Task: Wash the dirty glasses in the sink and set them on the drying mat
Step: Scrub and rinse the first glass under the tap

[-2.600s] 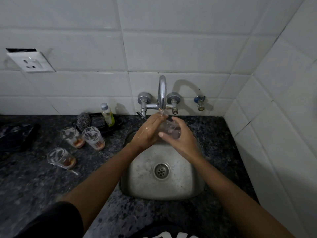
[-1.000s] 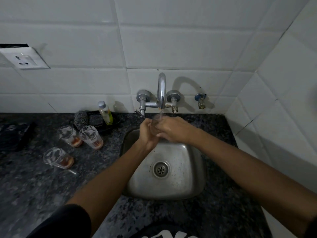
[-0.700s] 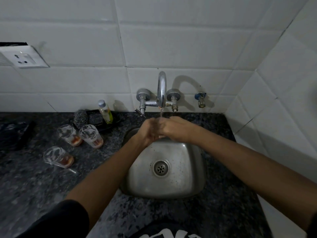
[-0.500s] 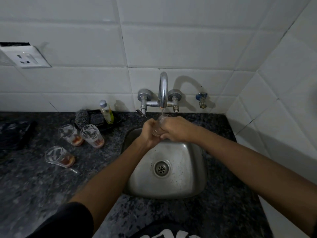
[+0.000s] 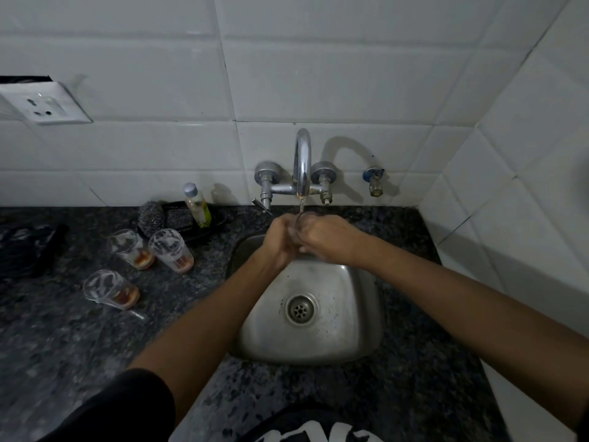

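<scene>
A small clear drinking glass (image 5: 299, 225) is held upright between both hands over the back edge of the square stainless-steel sink (image 5: 310, 342), its rim right under the thin stream from the chrome tap; most of it is hidden. On the dark speckled counter, at about 9 o'clock from the sink, stand three more clear tumblers with reddish-brown dregs: two side by side, the left one (image 5: 130, 248) just beside the right one (image 5: 171, 250), and a third (image 5: 110, 290) nearer, apart from them.
</scene>
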